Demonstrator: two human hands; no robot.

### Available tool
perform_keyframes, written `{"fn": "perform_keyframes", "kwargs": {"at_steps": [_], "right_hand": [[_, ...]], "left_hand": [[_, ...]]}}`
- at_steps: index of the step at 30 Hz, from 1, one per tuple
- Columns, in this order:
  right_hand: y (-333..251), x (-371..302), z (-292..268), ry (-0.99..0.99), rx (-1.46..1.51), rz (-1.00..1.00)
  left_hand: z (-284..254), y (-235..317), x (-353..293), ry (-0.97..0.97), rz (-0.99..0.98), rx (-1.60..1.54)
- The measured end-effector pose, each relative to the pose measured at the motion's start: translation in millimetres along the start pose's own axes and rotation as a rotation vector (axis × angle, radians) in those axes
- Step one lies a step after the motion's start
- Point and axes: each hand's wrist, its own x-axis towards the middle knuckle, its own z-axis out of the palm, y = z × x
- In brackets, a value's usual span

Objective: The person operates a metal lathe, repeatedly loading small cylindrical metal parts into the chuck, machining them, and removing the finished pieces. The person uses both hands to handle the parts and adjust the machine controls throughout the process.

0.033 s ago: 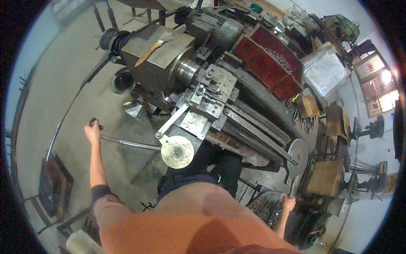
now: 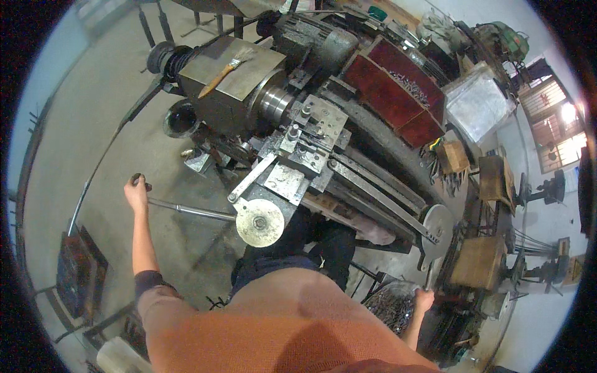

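My left hand [image 2: 137,194] is closed at the outer end of a long metal lever [image 2: 193,211]; a dark bit, perhaps its knob, shows at the fingers. The lever runs to a round pale disc [image 2: 260,223] on the front of a small lathe. My right hand [image 2: 425,301] grips the handle [image 2: 430,273] of another lever, below a grey disc [image 2: 438,224] at the lathe's right end. Between them lies the tool slide [image 2: 305,149], beside the shiny spindle nose [image 2: 275,103]. A shorter flat lever [image 2: 255,177] angles up from the pale disc.
A wooden-handled brush [image 2: 219,79] lies on the headstock [image 2: 230,56]. Behind the bed stand a motor [image 2: 317,40] and a dark red tray [image 2: 395,93] with small metal parts. Right are cardboard boxes [image 2: 476,262]; metal bits fill a container [image 2: 392,304] by my right hand.
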Motion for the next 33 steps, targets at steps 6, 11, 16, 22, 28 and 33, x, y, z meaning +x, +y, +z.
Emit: {"fn": "perform_keyframes", "kwargs": {"at_steps": [6, 11, 16, 22, 28, 33], "right_hand": [[-32, -19, -22, 0.070, 0.058, -0.012], [-23, -6, -31, 0.108, -0.140, -0.039], [10, 77, -12, 0.165, -0.187, -0.097], [16, 81, -9, 0.084, -0.130, -0.083], [-6, 11, -17, -0.012, -0.018, 0.044], [-33, -9, -27, -0.086, -0.007, 0.156]], "left_hand": [[-5, -12, -12, 0.107, -0.096, -0.296], [13, -4, -50, 0.283, -0.401, -0.520], [69, 28, -20, 0.082, -0.307, -0.377], [163, 30, 27, -0.203, -0.051, -0.285], [165, 46, 12, -0.233, -0.251, -0.544], [160, 42, 17, -0.245, -0.080, -0.399]]}}
